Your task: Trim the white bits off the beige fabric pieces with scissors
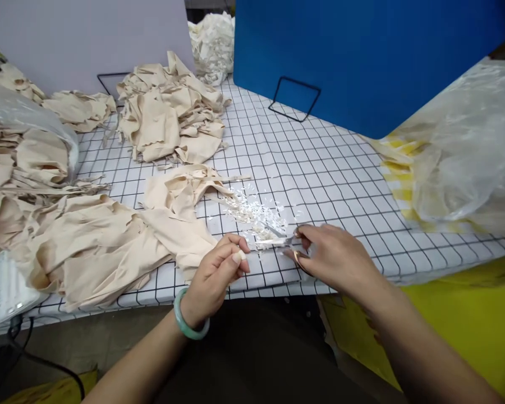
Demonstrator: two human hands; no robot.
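Note:
My right hand point(334, 258) grips small scissors point(280, 238) whose blades point left over the checked table point(320, 168). My left hand point(219, 269), with a green bangle on the wrist, pinches a thin white strip point(267, 243) that lies between the blades. Just beyond the blades sits a small heap of white snippets point(252, 212). A beige cloth piece point(180, 193) lies to the left of the snippets, touching my left fingers' side.
Beige cloth piles point(170, 112) sit at the back and left point(67, 241). A clear plastic bag point(463, 151) lies at the right, another bag point(25, 120) at the left. A blue board point(362, 56) and a white board stand behind.

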